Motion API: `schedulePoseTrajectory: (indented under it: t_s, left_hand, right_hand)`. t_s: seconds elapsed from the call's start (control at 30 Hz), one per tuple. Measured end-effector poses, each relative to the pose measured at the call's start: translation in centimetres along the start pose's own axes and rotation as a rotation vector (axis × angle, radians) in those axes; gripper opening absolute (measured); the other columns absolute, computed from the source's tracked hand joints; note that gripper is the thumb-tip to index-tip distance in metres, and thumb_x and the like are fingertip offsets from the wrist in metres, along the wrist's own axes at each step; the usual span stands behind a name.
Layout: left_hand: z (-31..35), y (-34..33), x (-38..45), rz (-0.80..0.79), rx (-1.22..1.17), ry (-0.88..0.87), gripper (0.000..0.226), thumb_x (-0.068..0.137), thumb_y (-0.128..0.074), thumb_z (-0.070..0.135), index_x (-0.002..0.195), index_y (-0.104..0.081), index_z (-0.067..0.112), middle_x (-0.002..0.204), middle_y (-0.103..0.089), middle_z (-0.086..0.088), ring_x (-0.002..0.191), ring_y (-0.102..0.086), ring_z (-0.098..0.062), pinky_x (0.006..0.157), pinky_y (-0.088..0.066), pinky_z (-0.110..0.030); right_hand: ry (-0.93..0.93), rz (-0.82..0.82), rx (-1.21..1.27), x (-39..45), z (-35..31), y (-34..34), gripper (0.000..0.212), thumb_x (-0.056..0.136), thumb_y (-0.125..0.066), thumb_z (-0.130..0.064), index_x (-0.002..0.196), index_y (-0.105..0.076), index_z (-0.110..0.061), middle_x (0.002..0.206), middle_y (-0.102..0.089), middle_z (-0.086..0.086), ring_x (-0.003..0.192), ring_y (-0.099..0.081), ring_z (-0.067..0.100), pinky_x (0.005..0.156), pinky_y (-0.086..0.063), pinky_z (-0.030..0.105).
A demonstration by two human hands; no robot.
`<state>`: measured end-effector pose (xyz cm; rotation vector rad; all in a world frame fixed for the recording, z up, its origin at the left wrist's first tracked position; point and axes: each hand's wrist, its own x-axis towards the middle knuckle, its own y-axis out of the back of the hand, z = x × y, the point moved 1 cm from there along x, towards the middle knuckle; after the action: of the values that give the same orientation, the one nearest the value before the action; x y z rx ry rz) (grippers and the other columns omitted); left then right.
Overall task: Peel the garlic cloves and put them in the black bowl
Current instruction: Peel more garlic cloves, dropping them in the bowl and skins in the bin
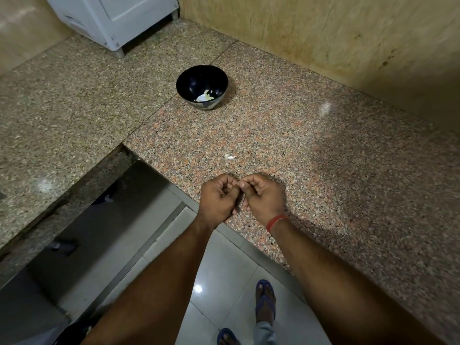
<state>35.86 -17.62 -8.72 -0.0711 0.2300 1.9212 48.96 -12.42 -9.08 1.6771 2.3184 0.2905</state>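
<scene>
1. Head view: the left hand [219, 195] and right hand [263, 195] meet knuckle to knuckle over the near edge of the counter [323, 150], fingers of both curled inward.
2. The fingertips of the two hands press together at one spot, where a tiny pale speck shows between them. It looks like a clove or its skin pinched there, but it is too small and too hidden to name.
3. A second clove [230, 157] lies bare on the counter just beyond the hands, apart from the fingers, between them and the bowl [202, 87].
4. The bowl stands upright farther back, well apart from the hands, close to the seam where two stone slabs join. Pale pieces lie at its bottom; whether they are peeled cloves or skin cannot be told.
5. A red band [275, 222] circles the right wrist.
6. Edges: the counter's front edge runs diagonally under the wrists; to the left it steps down into a dark recess [99, 220]. A wall [348, 46] closes the far right side.
7. Open stone stretches right of the hands and between the loose clove and the bowl.
8. A white appliance [114, 18] sits at the far left corner.
9. Below the edge, sandalled feet [265, 301] stand on pale floor tiles.
</scene>
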Motion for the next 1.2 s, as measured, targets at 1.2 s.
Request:
schedulePoseTrajectory:
  t_s: [1.2]
  left_hand:
    - [0.38, 0.39, 0.17, 0.032, -0.030, 0.073, 0.014, 0.100, -0.055, -0.005, 0.095, -0.067, 0.001, 0.050, -0.056, -0.017, 0.039, -0.058, -0.029, 0.039, -0.048, -0.036]
  right_hand:
    - [-0.061, 0.065, 0.080, 0.15, 0.16, -0.31, 0.026, 0.089, -0.072, 0.000, 0.086, -0.072, -0.025, 0.075, -0.073, 0.001, 0.058, -0.067, 0.016, 0.056, -0.057, 0.032]
